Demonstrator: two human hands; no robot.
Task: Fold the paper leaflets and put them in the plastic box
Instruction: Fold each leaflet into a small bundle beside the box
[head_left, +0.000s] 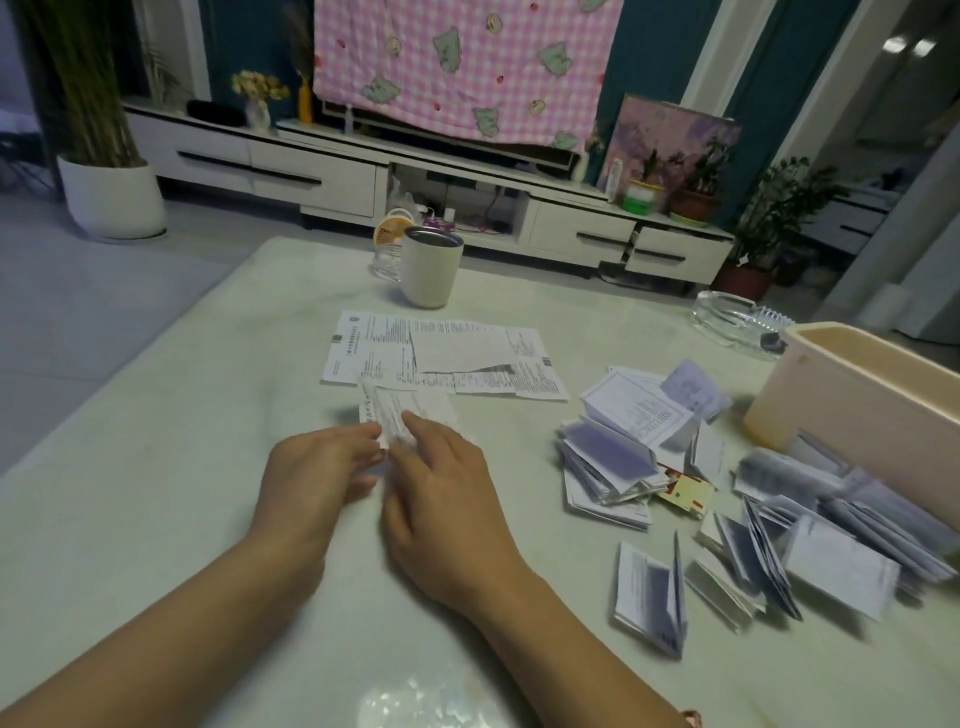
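A partly folded white leaflet (402, 410) lies on the pale table (156, 493) in the middle. My left hand (311, 478) pinches its left edge and my right hand (441, 499) presses on it from the right, covering its near part. Behind it, unfolded printed leaflets (441, 353) lie flat. On the right lies a heap of several folded leaflets (675, 467), some standing half open. The beige plastic box (872, 395) stands at the far right, beside that heap.
A cream cup (430, 267) and a glass jar with an orange lid (389, 249) stand at the back of the table. A glass ashtray (737, 322) sits behind the box. A white low cabinet (311, 171) with plants lines the far wall.
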